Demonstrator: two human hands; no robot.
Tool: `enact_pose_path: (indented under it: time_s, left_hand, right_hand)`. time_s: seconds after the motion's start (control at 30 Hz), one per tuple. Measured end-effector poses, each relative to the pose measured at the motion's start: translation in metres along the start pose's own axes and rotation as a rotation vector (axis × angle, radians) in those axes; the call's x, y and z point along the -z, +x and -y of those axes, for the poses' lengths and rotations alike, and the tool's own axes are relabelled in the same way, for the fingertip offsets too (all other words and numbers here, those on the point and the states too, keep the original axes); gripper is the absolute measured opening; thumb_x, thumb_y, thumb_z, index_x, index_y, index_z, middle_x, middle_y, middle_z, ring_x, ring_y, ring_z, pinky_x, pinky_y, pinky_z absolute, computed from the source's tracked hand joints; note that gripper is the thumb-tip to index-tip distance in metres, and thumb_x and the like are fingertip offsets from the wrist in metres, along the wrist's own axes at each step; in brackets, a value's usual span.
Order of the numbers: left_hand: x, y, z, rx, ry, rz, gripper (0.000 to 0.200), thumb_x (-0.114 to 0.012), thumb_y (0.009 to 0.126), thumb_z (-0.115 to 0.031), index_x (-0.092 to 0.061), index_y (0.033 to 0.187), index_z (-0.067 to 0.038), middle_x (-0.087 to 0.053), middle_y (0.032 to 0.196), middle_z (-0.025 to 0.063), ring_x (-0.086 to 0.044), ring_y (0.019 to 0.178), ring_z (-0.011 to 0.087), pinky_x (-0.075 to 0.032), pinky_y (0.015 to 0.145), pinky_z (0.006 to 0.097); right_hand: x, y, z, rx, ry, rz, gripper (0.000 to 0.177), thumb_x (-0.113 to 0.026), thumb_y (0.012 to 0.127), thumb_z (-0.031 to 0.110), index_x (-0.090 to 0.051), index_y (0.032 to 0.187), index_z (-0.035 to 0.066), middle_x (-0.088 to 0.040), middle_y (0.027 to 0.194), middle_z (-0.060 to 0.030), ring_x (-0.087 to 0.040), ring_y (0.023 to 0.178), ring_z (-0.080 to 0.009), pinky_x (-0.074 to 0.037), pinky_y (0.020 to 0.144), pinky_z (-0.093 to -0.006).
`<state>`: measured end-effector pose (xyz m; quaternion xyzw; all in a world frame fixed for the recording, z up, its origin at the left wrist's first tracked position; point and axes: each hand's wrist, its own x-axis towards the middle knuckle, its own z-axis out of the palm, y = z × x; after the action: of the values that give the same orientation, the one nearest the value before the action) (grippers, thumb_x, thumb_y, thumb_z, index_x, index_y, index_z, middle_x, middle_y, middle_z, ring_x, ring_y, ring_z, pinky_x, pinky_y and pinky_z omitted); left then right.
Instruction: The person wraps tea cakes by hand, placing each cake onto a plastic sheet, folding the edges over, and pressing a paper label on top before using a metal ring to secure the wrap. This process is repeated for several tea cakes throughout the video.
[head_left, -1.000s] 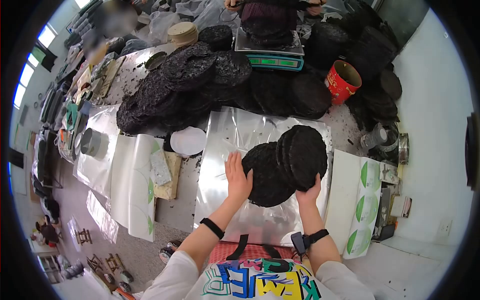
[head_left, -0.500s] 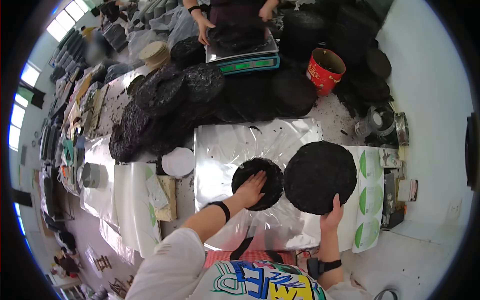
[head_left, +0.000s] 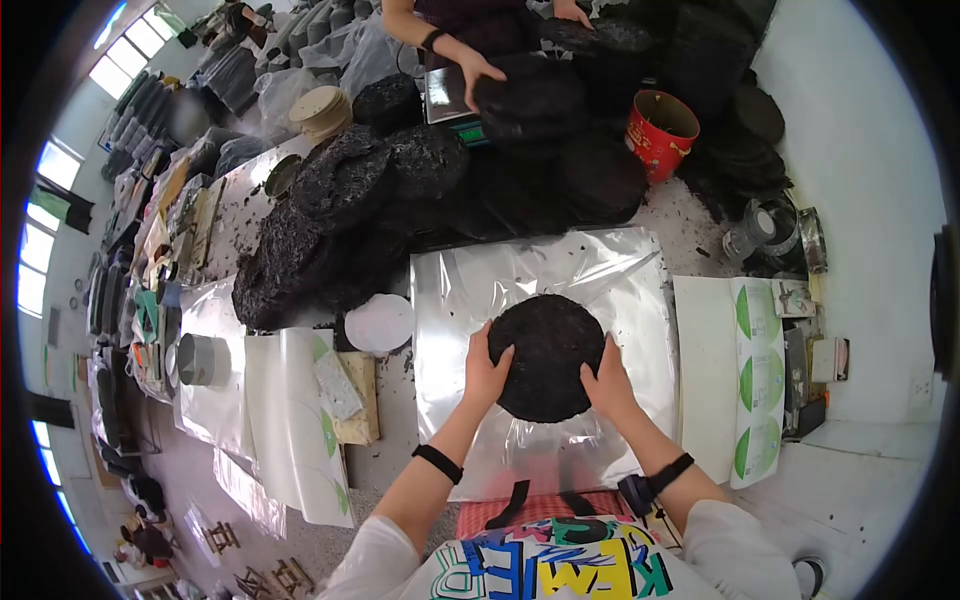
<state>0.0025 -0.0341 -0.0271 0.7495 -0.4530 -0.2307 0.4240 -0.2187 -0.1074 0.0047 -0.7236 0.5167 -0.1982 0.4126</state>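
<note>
Both my hands are on a round black cake (head_left: 547, 358) that looks like pressed dried seaweed. My left hand (head_left: 488, 362) grips its left edge, thumb on top. Around the right edge closes my right hand (head_left: 607, 380), its thumb also on the upper face. Under the cake lies a shiny silver foil sheet (head_left: 450, 300), creased and bright with reflections.
Beyond the foil, similar black cakes (head_left: 345, 180) are heaped. A co-worker's hand (head_left: 478, 75) holds a black bundle (head_left: 530, 100) over a scale (head_left: 440, 98). A red bucket (head_left: 660, 140) stands right; printed sheets (head_left: 755, 380) and a white disc (head_left: 379, 322) flank the foil.
The two round cakes, separate before, now appear as one between my hands. My left hand went from the smaller cake's top to the edge; the co-worker's bundle shifted right.
</note>
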Motion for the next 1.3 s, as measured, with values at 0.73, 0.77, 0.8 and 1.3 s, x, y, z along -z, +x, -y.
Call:
enact_pose_path:
  time_s: [0.73, 0.77, 0.8, 1.3]
  left_hand:
    - [-0.051, 0.041, 0.008, -0.853, 0.317, 0.739, 0.104, -0.064, 0.069, -0.063, -0.031, 0.145, 0.000, -0.028, 0.152, 0.0166, -0.024, 0.142, 0.0332, -0.017, 0.112, 0.0583]
    - [-0.055, 0.041, 0.013, -0.845, 0.317, 0.749, 0.104, -0.064, 0.069, -0.063, -0.031, 0.145, 0.000, -0.028, 0.152, 0.0166, -0.024, 0.142, 0.0332, -0.017, 0.112, 0.0583]
    - [-0.060, 0.040, 0.018, -0.852, 0.321, 0.737, 0.104, -0.065, 0.069, -0.063, -0.031, 0.145, 0.000, -0.028, 0.152, 0.0164, -0.024, 0.142, 0.0329, -0.017, 0.112, 0.0583]
    - [0.089, -0.120, 0.046, 0.058, 0.232, 0.083, 0.049, -0.063, 0.078, -0.007, -0.052, 0.126, -0.003, -0.054, 0.127, 0.0158, -0.048, 0.121, 0.0361, -0.037, 0.105, 0.0434]
  right_hand:
    - [-0.074, 0.075, -0.028, 0.595, -0.851, 0.541, 0.078, -0.045, 0.090, 0.039, -0.013, 0.150, 0.000, -0.011, 0.157, -0.0175, -0.011, 0.145, -0.0320, -0.012, 0.118, -0.0462]
    - [-0.079, 0.072, -0.031, 0.560, -0.884, 0.556, 0.078, -0.045, 0.090, 0.039, -0.013, 0.150, 0.001, -0.011, 0.157, -0.0174, -0.011, 0.145, -0.0321, -0.012, 0.118, -0.0463]
    - [-0.082, 0.066, -0.032, 0.523, -0.920, 0.573, 0.078, -0.045, 0.090, 0.039, -0.013, 0.150, 0.001, -0.010, 0.158, -0.0174, -0.010, 0.145, -0.0321, -0.013, 0.118, -0.0463]
    - [-0.056, 0.061, -0.008, 0.639, -0.805, 0.651, 0.088, -0.052, 0.088, 0.051, -0.019, 0.147, -0.006, -0.013, 0.156, -0.0211, -0.005, 0.146, -0.0319, -0.004, 0.119, -0.0440]
